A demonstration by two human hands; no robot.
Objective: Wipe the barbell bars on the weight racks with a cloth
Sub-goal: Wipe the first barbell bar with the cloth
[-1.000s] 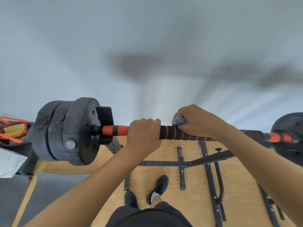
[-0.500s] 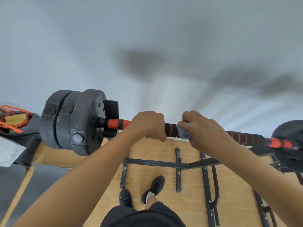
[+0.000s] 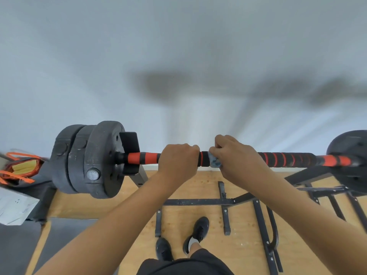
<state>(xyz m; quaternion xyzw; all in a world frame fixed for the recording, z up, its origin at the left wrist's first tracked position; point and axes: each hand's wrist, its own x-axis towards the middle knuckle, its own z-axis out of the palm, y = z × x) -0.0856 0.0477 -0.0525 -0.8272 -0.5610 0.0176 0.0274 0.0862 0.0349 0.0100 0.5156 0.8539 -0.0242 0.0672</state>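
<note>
A black and orange barbell bar [image 3: 286,159] lies level across the rack, with black weight plates [image 3: 95,159] on its left end and another plate [image 3: 349,155] at the right edge. My left hand [image 3: 178,161] grips the bar left of centre. Just to its right, my right hand [image 3: 236,159] holds a small grey-blue cloth [image 3: 214,162] wrapped against the bar. Most of the cloth is hidden under my fingers.
The black rack frame [image 3: 198,202] stands on a wooden floor panel [image 3: 186,187] below the bar. My feet in black shoes [image 3: 198,229] are beside the frame. An orange and grey bag [image 3: 17,169] and white paper [image 3: 14,207] lie at the left. A pale wall is behind.
My right hand with the cloth has slid left along the bar, from the striped middle part until it sits close to my left hand. My left hand keeps its grip.
</note>
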